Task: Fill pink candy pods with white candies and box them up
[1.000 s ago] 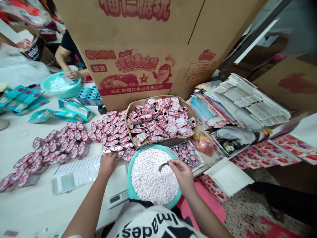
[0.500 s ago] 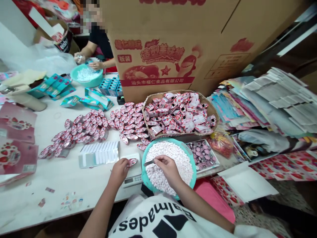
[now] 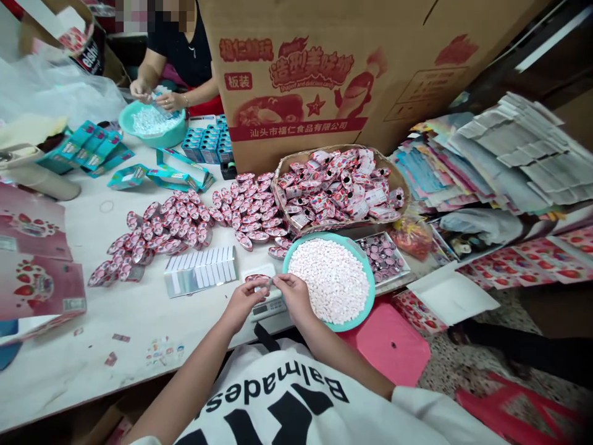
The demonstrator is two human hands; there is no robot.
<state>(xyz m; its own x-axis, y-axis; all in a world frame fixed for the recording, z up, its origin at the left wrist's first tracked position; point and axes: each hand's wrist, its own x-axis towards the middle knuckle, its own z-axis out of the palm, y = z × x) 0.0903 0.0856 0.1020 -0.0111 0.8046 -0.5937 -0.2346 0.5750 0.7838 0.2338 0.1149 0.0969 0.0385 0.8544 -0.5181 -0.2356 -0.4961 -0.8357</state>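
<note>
My left hand [image 3: 241, 304] is closed, with its fingers against a small pink oval candy box [image 3: 256, 278] above the digital scale [image 3: 265, 311]. My right hand [image 3: 296, 300] pinches at the left hand's fingertips. A small shiny bit shows between the two hands; what it is stays partly hidden by the fingers. Right of the hands stands a turquoise basin [image 3: 372, 296] full of small white candies [image 3: 331, 281]. Left of the scale lies a silver sheet with rows of white strips [image 3: 201, 271]. Many pink oval boxes [image 3: 185, 222] stand grouped behind it.
A basket [image 3: 283, 213] heaped with pink boxes stands before a large carton [image 3: 296, 133]. Right of the basin is a tray of pink discs [image 3: 383, 259]. Across the table a person's hands [image 3: 169, 101] work over another turquoise basin [image 3: 152, 137]. A pink stool [image 3: 393, 346] is below right.
My right hand has moved left from over the candies to meet my left hand above the scale. The grey strip it held is no longer clearly seen. The view has shifted.
</note>
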